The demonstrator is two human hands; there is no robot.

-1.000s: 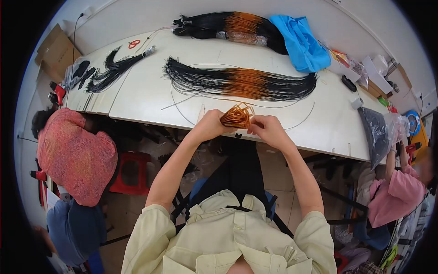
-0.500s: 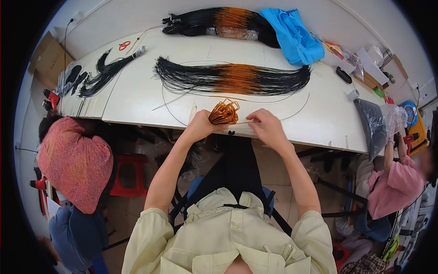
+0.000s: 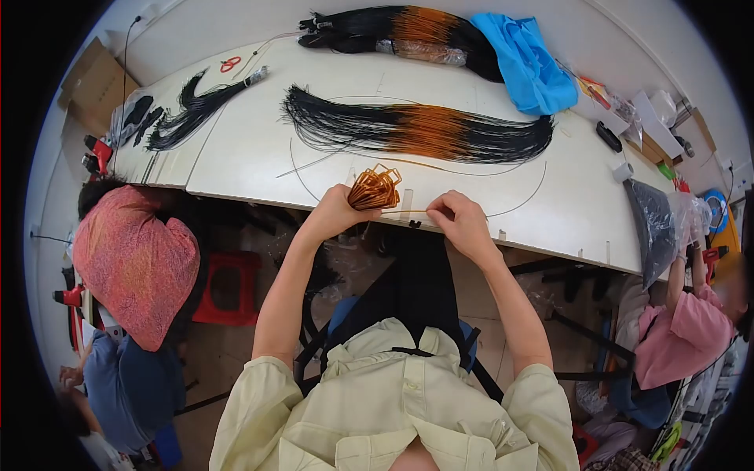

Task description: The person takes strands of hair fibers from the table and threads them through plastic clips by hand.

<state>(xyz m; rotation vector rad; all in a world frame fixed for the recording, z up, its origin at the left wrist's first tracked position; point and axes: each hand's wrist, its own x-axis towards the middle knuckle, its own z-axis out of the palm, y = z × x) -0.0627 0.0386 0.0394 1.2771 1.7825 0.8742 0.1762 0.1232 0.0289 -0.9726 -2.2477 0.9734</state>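
My left hand is closed around a bundle of bent orange wires, whose looped ends stick up above the fist at the table's front edge. To its right, my right hand pinches a single wire between thumb and fingertips. An orange stretch of this wire runs straight between the two hands. A thin dark length curves over the table beyond my right hand. Just behind both hands lies a long, loose bundle of wires, black at both ends and orange in the middle.
At the back lie a larger wire bundle and a blue cloth. Shorter black wires and red-handled scissors are on the left. A dark plastic bag hangs at the right edge. People sit at both sides.
The gap between my hands has widened, showing more of the orange wire. My left hand and its bundle have moved left. The whole view has shifted slightly.
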